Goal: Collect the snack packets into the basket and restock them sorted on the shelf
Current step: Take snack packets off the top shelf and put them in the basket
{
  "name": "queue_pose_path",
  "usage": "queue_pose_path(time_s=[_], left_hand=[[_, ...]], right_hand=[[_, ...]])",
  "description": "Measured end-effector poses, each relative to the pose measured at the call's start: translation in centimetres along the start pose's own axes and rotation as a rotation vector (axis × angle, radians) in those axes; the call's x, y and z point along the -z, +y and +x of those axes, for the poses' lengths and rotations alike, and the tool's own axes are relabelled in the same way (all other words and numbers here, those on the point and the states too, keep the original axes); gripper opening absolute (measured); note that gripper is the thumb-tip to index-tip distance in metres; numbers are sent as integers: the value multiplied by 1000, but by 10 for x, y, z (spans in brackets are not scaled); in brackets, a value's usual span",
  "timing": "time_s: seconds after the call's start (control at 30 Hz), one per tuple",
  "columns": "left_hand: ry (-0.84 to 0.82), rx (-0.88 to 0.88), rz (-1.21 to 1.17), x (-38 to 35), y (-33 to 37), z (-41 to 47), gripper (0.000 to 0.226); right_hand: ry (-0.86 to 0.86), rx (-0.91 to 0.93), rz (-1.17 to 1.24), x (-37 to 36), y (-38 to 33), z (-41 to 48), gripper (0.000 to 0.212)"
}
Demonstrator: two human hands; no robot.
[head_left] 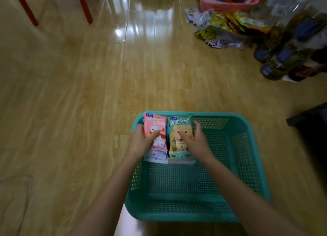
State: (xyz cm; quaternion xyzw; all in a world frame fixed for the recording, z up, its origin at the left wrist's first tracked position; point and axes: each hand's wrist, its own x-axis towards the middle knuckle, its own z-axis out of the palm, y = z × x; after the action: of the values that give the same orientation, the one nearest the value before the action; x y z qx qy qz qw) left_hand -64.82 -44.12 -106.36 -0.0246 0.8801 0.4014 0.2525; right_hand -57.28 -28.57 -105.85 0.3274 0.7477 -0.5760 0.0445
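A teal mesh basket sits on the glossy wooden floor, right in front of the person, whose two bare forearms reach over it to its far left corner. There the hands work side by side. The left hand grasps a pink packet printed with a white cartoon animal, with the thumb across its face and the fingers curled behind its left edge. The right hand grasps a green packet with a tan cartoon face, the thumb pressed on the front and the fingers wrapped round its right edge.

The two packets touch along their inner edges and stand tilted against the basket's far wall. Below them lie more packets in the same corner: a white-and-blue packet under the pink one and a green packet with a pink edge under the green one. How many lie stacked there cannot be told.

Far off to the right a loose pile of snack packets spreads over the floor in front of a pink basket, with a cluster of dark bottles just beside it — all blurred. Red chair legs stand at the upper left, well apart from the teal basket.
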Motion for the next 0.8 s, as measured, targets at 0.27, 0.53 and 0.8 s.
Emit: queue_pose_path(time_s=[0.27, 0.53, 0.8], left_hand=[[89, -79, 435, -1, 6, -7, 53], [117, -72, 645, 5, 20, -20, 54], [81, -190, 574, 145, 181, -131, 29]], right_hand=[[145, 40, -326, -15, 3, 6, 47], [160, 48, -671, 10, -7, -4, 57], [157, 114, -629, 152, -179, -126, 23]])
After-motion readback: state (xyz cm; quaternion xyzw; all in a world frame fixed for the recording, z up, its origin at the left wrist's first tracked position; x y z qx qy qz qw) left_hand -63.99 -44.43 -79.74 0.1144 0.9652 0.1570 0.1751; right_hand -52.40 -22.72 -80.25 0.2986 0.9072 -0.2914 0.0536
